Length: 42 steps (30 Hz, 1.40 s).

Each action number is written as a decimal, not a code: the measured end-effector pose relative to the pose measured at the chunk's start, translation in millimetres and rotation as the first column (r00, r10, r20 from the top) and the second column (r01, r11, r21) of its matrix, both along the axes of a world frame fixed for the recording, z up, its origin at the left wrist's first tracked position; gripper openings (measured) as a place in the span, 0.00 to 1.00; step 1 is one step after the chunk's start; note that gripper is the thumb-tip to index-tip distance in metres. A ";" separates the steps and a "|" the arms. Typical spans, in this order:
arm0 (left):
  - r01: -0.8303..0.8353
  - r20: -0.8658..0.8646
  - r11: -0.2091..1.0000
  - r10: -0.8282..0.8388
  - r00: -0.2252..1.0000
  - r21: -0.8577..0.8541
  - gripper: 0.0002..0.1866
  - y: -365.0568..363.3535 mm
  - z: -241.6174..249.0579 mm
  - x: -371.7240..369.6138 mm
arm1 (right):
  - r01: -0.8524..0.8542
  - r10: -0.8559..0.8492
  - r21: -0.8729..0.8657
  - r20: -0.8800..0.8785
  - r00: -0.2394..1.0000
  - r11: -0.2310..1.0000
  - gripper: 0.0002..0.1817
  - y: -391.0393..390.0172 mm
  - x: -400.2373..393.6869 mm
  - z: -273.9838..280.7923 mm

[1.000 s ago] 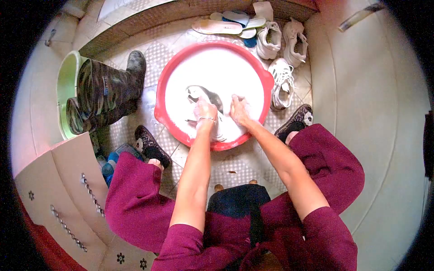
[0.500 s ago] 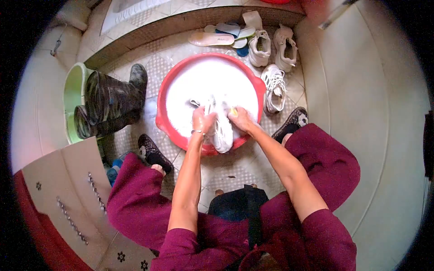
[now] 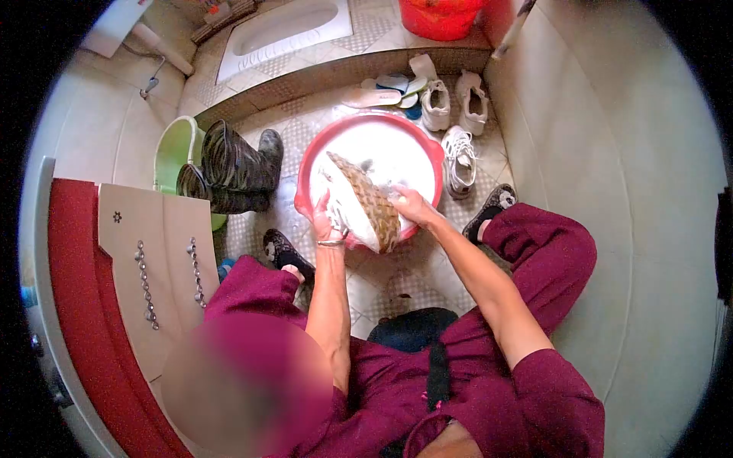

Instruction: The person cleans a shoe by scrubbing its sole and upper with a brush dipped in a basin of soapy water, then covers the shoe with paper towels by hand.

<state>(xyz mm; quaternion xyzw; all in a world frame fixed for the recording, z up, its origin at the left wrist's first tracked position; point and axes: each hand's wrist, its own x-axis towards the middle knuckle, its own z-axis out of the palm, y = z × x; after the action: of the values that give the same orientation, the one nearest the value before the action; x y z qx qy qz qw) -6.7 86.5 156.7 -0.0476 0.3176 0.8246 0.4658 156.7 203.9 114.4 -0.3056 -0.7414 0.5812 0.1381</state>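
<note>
A white shoe with a brown patterned sole lies tilted on its side over the red basin, its sole turned to the right. White foamy water fills the basin. My left hand is closed around the shoe's upper on the left side. On the right, my right hand is beside the sole, its fingers bent together; whatever they hold is too small or hidden to name.
Two white shoes and a laced shoe stand right of the basin. Insoles lie behind it. Dark boots and a green tub are at the left. A red bucket stands at the back.
The shoe has been turned over sideways, so its brown sole now shows. My left hand has moved to the shoe's outer left side. The camera view has shifted.
</note>
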 end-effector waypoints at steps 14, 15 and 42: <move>0.135 -0.442 0.940 -0.270 0.856 -0.312 0.12 -10.4 31.4 59.8 | -0.223 -0.159 -0.705 -0.432 0.888 0.673 0.40 -32.7 6.7 46.0; 0.130 -0.440 0.945 -0.258 0.860 -0.300 0.12 -11.4 35.0 62.6 | -0.125 -0.299 -0.802 -0.356 0.885 0.584 0.33 -42.5 14.5 39.2; 0.140 0.054 0.872 -0.130 0.990 -0.469 0.15 -30.0 -49.4 31.1 | -0.024 -0.023 0.150 0.308 0.951 0.988 0.35 31.9 -72.4 -92.0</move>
<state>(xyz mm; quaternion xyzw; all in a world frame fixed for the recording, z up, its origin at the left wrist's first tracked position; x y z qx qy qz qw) 24.4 56.5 107.3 -0.1459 0.5063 0.6875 0.4997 84.3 235.8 22.4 -0.3810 -0.7960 0.4683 0.0432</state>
